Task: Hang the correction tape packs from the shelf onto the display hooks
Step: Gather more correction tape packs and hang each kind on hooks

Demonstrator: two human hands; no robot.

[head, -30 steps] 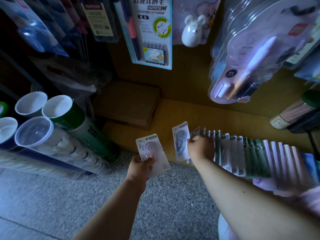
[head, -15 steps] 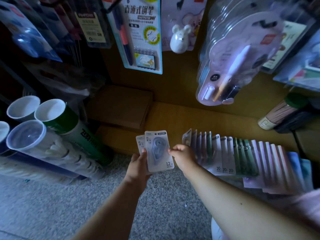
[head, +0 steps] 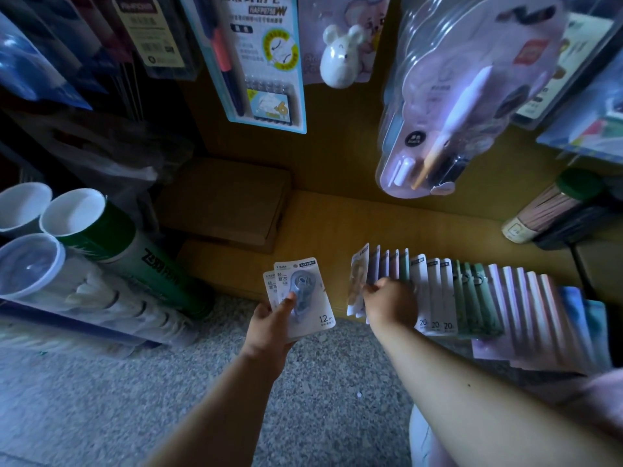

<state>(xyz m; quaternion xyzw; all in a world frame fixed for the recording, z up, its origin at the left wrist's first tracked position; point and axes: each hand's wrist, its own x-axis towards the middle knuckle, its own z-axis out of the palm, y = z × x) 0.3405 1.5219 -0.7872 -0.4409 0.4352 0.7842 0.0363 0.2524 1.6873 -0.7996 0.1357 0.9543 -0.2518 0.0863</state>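
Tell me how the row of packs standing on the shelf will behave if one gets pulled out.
The row of packs stands on edge, each leaning on the next, so neighbours will probably tip or slide. They look like thin card blisters, likely light and fairly stiff. The right hand grips the end pack, which probably frees most easily.

White-grey packs (head: 305,298); green tube (head: 135,251); speckled grey floor (head: 135,399).

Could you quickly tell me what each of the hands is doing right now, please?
Left hand: holding two correction tape packs, thumb on the front one.
Right hand: pinching the end pack of the row on the shelf.
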